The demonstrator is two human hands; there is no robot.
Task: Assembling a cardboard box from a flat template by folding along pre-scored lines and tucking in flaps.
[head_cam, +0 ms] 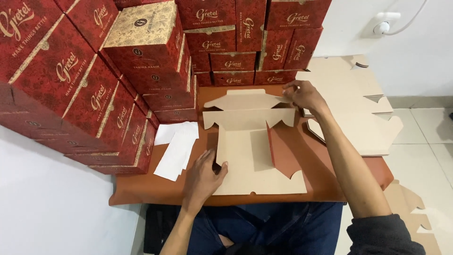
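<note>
A half-folded cardboard box blank (245,141), plain brown inside and dark red outside, lies on a low brown table (330,184). My left hand (204,175) presses on its near left side wall, thumb on the inner panel. My right hand (304,94) reaches to the far right corner and pinches a flap there. The right side wall stands partly upright, its red face showing.
Stacks of finished dark red boxes (85,89) fill the left and back of the table. White paper sheets (177,146) lie left of the blank. A pile of flat brown blanks (358,104) sits at right. White tiled floor is on the right.
</note>
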